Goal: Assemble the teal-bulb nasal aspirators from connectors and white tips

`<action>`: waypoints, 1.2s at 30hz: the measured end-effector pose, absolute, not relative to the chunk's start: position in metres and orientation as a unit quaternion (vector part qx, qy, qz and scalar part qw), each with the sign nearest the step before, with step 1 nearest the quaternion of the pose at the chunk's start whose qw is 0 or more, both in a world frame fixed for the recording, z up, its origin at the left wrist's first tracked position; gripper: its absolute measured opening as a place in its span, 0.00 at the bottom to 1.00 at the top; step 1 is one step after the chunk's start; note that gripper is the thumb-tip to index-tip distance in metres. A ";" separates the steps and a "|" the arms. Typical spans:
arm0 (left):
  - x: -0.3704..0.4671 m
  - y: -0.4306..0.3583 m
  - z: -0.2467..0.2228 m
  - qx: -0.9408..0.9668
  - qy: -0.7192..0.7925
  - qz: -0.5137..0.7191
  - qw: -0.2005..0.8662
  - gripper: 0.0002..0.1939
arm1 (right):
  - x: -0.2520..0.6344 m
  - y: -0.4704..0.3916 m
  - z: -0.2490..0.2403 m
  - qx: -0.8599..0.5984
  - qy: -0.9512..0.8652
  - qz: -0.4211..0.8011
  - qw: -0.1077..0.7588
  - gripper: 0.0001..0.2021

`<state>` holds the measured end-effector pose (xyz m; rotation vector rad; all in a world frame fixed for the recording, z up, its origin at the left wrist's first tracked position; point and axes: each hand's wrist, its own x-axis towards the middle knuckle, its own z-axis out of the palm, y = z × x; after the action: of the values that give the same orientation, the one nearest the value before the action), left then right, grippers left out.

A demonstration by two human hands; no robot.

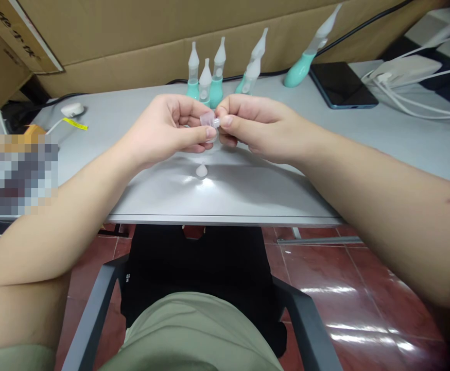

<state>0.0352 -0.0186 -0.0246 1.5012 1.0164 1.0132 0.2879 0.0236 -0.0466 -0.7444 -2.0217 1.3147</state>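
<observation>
- Left hand (171,126): fingers clamped on the clear part (207,120), thumb in front.
- Right hand (263,126): fingers pinched together at the part's narrow right end.
- Clear part: held above the desk (163,190) between both hands; see-through, cup-like, short stem on the right. Material can't be confirmed.
- White tip (202,170): on desk below the hands, small, cone-shaped, point up.
- Bulb units (217,77): three upright in a cluster just behind the hands, two more close together to their right. Hands partly block the view of their bases.
- Lone bulb unit (301,64): farther right, tilted right, near the phone.
- All units: smooth teal bulb, clear middle, frosted tapered nozzle.
- Phone (344,85): flat, dark glossy screen, blue edge.
- White cables (406,105): looped at right, by a pale adapter (406,71).
- Cardboard (132,38): brown wall behind desk; black cable (364,23) runs along it.
- Yellow tag (75,123): on a white cord, desk left.
- Desk: smooth grey top, glare near the tip.
</observation>
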 end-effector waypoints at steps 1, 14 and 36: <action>0.035 -0.019 -0.024 0.622 0.424 0.420 0.507 0.10 | 0.288 0.023 -0.046 -0.287 -0.762 0.496 0.301 0.17; 0.034 -0.022 -0.021 0.611 0.434 0.434 0.501 0.11 | 0.279 0.019 -0.043 -0.250 -0.730 0.467 0.432 0.21; 0.024 -0.016 -0.023 0.640 0.446 0.403 0.479 0.13 | 0.285 0.028 -0.050 -0.259 -0.759 0.497 0.330 0.33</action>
<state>0.0245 -0.0161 -0.0234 1.5615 1.0877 0.9845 0.2849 0.0279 -0.0500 -0.6784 -1.9856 1.3004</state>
